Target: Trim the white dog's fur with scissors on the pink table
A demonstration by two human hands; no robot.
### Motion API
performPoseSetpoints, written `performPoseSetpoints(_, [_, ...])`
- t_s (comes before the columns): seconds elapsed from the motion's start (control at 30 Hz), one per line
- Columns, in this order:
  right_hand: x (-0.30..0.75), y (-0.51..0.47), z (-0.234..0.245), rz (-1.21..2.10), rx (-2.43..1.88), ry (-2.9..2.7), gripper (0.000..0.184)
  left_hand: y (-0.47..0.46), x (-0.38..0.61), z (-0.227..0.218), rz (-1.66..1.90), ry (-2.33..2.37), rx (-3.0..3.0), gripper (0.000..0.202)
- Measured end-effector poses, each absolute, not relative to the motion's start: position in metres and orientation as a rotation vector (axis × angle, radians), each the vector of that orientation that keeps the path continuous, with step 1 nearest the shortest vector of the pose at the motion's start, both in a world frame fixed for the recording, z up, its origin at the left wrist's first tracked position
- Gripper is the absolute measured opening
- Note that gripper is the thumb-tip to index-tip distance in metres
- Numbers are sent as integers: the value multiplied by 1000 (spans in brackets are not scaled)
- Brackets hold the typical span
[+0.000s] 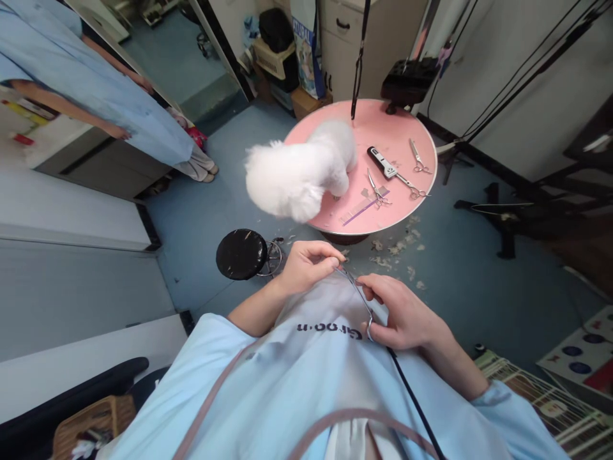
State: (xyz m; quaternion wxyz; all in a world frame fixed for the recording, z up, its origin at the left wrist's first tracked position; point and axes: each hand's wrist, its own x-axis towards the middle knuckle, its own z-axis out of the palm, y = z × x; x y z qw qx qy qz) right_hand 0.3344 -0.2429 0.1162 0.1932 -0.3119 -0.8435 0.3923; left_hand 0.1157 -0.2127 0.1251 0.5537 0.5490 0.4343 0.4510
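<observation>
A slim pair of metal scissors (pixel 357 285) spans the space between my two hands, in front of my apron. My left hand (pixel 309 265) pinches its far tip between thumb and fingers. At the other end my right hand (pixel 402 313) holds the handle, with a finger ring by the thumb. Beyond my hands, a fluffy white dog (pixel 301 169) stands on a round pink table (pixel 330 220). Beside the dog lie a black and white clipper (pixel 382 162), a purple comb (pixel 357 214) and several more scissors (pixel 418 156).
A black round stool (pixel 241 254) stands left of the table. Fur clippings (pixel 383 262) lie on the blue floor. A person in a blue gown (pixel 110 89) stands at upper left. A black strap (pixel 359 64) hangs over the table, and a wire cage (pixel 536 396) sits at lower right.
</observation>
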Motion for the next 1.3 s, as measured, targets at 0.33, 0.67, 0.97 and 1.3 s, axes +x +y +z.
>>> performPoseSetpoints(0.33, [336, -248, 118, 1076, -904, -2378, 50, -218, 122, 129, 1080, 1065, 1197, 8])
performPoseSetpoints(0.67, [336, -251, 118, 1039, -943, -2407, 52, -219, 124, 126, 1081, 1068, 1162, 7])
performPoseSetpoints(0.97, [330, -246, 119, 1004, -1002, -2407, 52, -208, 121, 121, 1081, 1119, 1181, 7])
performPoseSetpoints(1.3, [299, -225, 121, 978, -1097, -2417, 50, -180, 87, 114, 1035, 1110, 1266, 14])
